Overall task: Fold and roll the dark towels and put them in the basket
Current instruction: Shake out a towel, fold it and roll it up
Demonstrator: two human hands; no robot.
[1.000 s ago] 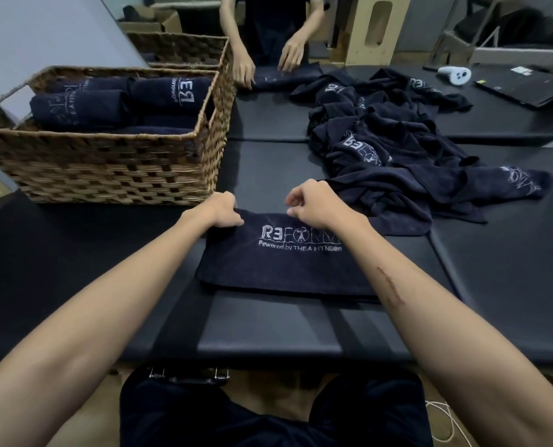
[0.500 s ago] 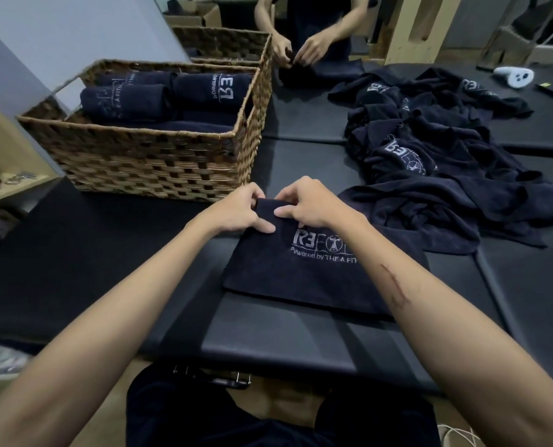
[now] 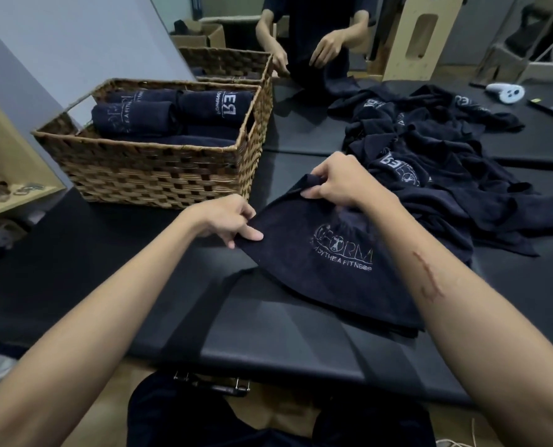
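While both hands — left hand [image 3: 226,217], right hand [image 3: 336,182] — pinch its lifted edge, folded towel [image 3: 327,275] droops below.

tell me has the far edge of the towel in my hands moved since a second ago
Yes. The towel lay flat then; now both the left hand and right hand pinch its far edge and lift it off the table, up towards the basket.

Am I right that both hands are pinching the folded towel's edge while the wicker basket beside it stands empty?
Not quite: the basket isn't empty; the head view shows rolled towels in it. Both the left hand and right hand do pinch the towel.
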